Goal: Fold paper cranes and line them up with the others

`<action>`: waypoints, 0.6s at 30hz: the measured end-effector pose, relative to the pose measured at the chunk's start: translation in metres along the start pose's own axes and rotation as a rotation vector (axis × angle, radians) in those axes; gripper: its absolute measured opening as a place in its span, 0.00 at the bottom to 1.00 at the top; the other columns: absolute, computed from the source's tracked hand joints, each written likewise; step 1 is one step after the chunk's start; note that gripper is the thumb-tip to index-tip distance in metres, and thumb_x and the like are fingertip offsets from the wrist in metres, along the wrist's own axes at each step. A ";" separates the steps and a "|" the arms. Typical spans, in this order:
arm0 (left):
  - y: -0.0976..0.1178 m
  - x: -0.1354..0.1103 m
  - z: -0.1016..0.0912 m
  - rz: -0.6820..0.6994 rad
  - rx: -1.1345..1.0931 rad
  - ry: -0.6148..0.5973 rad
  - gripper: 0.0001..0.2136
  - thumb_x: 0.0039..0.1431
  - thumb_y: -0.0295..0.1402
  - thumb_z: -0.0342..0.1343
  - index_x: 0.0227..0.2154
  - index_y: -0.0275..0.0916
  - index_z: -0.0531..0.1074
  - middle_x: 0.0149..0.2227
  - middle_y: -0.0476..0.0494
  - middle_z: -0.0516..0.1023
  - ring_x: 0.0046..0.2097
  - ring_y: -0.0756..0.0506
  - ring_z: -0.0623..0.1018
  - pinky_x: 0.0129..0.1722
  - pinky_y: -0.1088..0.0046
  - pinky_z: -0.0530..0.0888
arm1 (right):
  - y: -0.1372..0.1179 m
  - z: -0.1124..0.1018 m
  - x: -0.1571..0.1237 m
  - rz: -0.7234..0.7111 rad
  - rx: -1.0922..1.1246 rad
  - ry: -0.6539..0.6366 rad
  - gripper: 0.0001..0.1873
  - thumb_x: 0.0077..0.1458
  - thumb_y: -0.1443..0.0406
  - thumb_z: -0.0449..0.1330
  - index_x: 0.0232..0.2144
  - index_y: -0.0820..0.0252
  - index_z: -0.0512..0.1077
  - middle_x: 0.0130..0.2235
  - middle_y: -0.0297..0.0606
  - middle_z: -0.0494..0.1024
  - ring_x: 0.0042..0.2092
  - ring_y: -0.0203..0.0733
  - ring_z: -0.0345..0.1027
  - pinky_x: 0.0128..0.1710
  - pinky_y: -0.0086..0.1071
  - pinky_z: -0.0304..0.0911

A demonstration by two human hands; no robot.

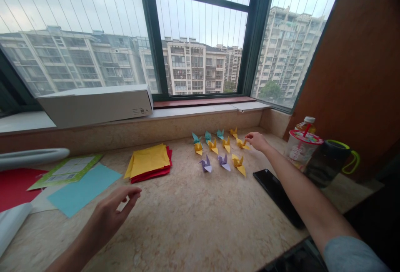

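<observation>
My right hand (256, 141) reaches to the right end of the rows of folded paper cranes, its fingertips pinched on the wing tip of a yellow paper crane (242, 144). Another yellow crane (233, 133) stands just behind it, and a third yellow crane (239, 163) sits in front. Several more cranes stand to the left: teal ones (208, 136) at the back, yellow ones (213, 146) in the middle, purple ones (223, 162) in front. Over the counter hovers my left hand (116, 207), thumb and fingers drawn together with nothing seen in them, close to a stack of yellow paper (149, 159).
Red sheets (153, 176) lie under the yellow paper. At left are a blue sheet (84, 190) and a green-edged packet (67, 170). A black phone (276, 195) lies beneath my right forearm, near a lidded cup (298, 147) and dark mug (326, 163). A white box (96, 105) rests on the sill.
</observation>
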State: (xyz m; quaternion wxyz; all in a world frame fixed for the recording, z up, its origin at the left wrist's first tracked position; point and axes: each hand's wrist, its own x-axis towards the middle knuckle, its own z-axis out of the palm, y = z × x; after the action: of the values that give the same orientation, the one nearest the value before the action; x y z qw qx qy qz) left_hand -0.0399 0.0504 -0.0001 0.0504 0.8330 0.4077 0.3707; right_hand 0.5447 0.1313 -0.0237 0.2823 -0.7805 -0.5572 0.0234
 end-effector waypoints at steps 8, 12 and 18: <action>-0.003 -0.001 0.002 0.061 0.030 0.000 0.10 0.61 0.39 0.53 0.34 0.40 0.76 0.31 0.44 0.79 0.30 0.48 0.77 0.18 0.82 0.71 | -0.007 -0.013 -0.007 0.009 -0.045 0.058 0.15 0.53 0.70 0.61 0.45 0.64 0.76 0.39 0.44 0.82 0.39 0.42 0.75 0.39 0.31 0.64; -0.005 -0.001 0.003 0.133 0.073 0.018 0.09 0.61 0.38 0.53 0.35 0.40 0.76 0.32 0.45 0.79 0.31 0.47 0.78 0.25 0.78 0.75 | -0.022 -0.033 -0.020 0.003 -0.045 0.106 0.15 0.55 0.70 0.59 0.46 0.64 0.76 0.40 0.45 0.82 0.40 0.43 0.75 0.42 0.32 0.65; -0.002 0.000 0.005 0.182 0.059 0.032 0.10 0.62 0.38 0.52 0.35 0.39 0.76 0.32 0.45 0.80 0.31 0.46 0.78 0.32 0.74 0.76 | -0.101 -0.041 -0.064 -0.200 0.030 0.089 0.12 0.59 0.67 0.56 0.43 0.62 0.77 0.39 0.43 0.82 0.37 0.40 0.75 0.37 0.29 0.65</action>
State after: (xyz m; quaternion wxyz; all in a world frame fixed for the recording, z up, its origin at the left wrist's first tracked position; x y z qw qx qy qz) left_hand -0.0382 0.0526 -0.0048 -0.0142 0.8616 0.3419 0.3748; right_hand 0.4480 0.0804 0.0402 0.3193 -0.7170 -0.6189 -0.0312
